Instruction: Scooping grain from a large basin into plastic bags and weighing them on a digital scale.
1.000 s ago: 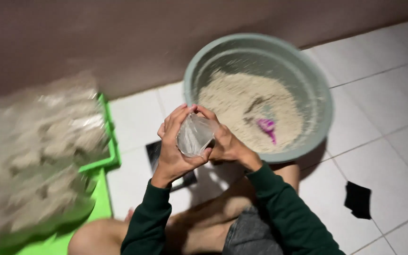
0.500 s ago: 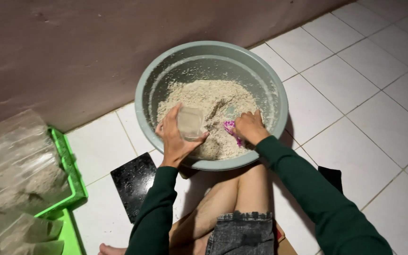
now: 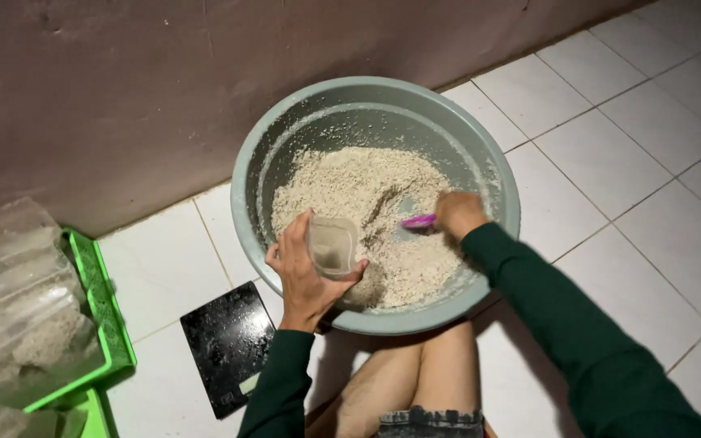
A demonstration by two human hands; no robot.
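bag in left hand over basin

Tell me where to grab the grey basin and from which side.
Grip the grey basin by its rolled rim, one hand on each side, fingers hooked under the lip. The far side stands near the wall, and the left hand and right hand crowd the near rim. It is wide and loaded with a crumbly mix, so two hands seem wise.

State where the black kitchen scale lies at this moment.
In the head view, the black kitchen scale lies flat on the white tiled floor, low and left of centre, between the green crate and the grey basin, just beside the left hand.
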